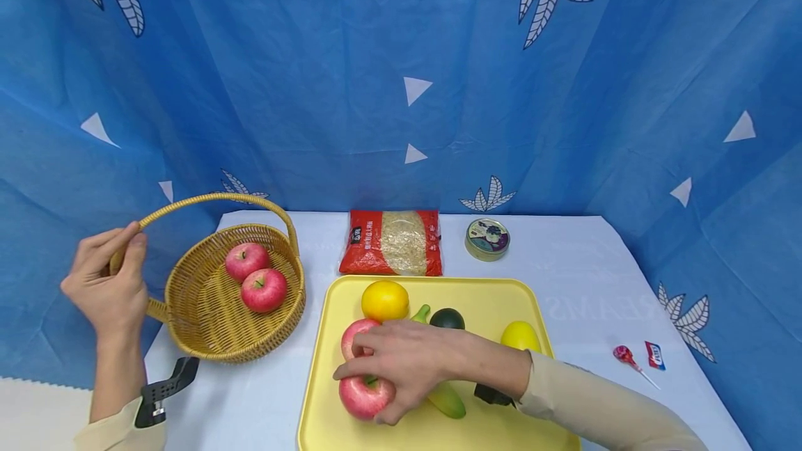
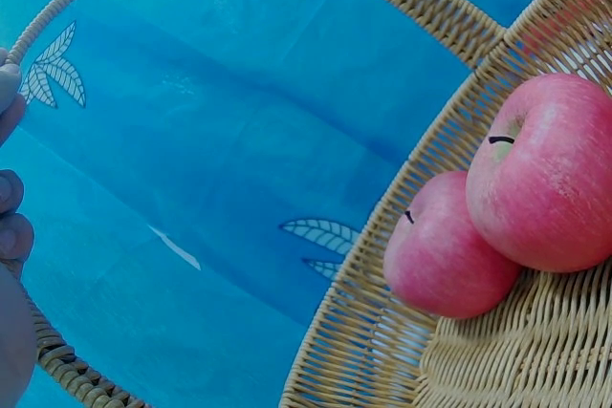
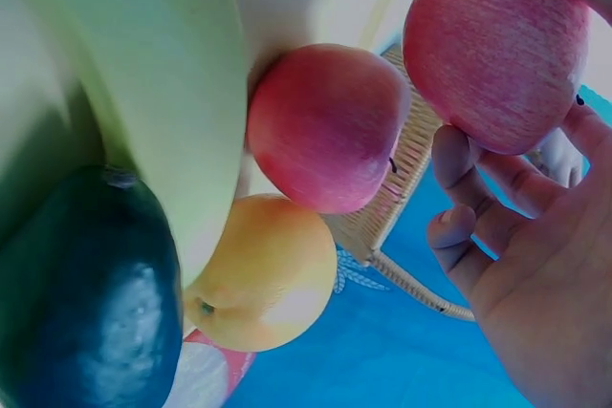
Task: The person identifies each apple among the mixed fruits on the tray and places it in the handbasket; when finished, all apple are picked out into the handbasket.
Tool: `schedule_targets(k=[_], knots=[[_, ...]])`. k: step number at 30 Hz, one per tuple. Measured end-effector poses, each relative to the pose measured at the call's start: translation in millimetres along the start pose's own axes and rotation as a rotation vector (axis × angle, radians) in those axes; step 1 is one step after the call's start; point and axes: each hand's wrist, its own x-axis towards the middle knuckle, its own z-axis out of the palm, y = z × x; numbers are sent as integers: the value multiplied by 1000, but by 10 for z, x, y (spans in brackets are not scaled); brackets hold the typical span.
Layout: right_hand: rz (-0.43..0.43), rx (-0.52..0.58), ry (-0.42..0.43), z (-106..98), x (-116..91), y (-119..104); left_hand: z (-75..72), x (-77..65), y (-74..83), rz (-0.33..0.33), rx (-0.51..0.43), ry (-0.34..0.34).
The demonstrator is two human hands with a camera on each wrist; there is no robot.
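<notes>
Ok so two apples [image 1: 264, 290] are in the basket [image 1: 216, 315], two aren't yet, both off to its right: a loose apple [image 1: 354, 337] on the yellow tray [image 1: 489, 430], another apple [image 1: 363, 401] gripped in my right hand [image 1: 404, 357], with my left hand [image 1: 115, 280] holding the handle [image 1: 216, 196].

faint, reversed "reams" reads on the white tablecloth [image 1: 589, 308].

Pink and gold before blue
Over at eight o'clock I see mottled pink apples [image 1: 264, 291] and a golden wicker basket [image 1: 216, 312]; at six, a plain yellow tray [image 1: 491, 301] and green banana [image 1: 447, 401]; at twelve, blue cloth [image 1: 351, 54] printed with white triangles [image 1: 416, 89] and black-veined white leaves [image 1: 545, 2].
</notes>
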Motion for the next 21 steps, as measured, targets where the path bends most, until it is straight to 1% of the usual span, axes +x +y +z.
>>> schedule_targets(k=[3, 5, 11, 17, 21], knots=[[-1, 5, 4, -25, 38, 8, -20, 2, -67, -4, 5, -2], [1, 4, 11, -42, 65, 13, -24, 3, -84, -6, 9, -2], [-1, -30, 34, -103, 158, 20, -13, 3, -31, 1, -14, 0], [-22, -27, 60, -188, 241, 18, -1, -2, 3, 5, -3, -5], [-18, -41, 53, -236, 311, 22, 8, -3, 31, 4, -16, -4]])
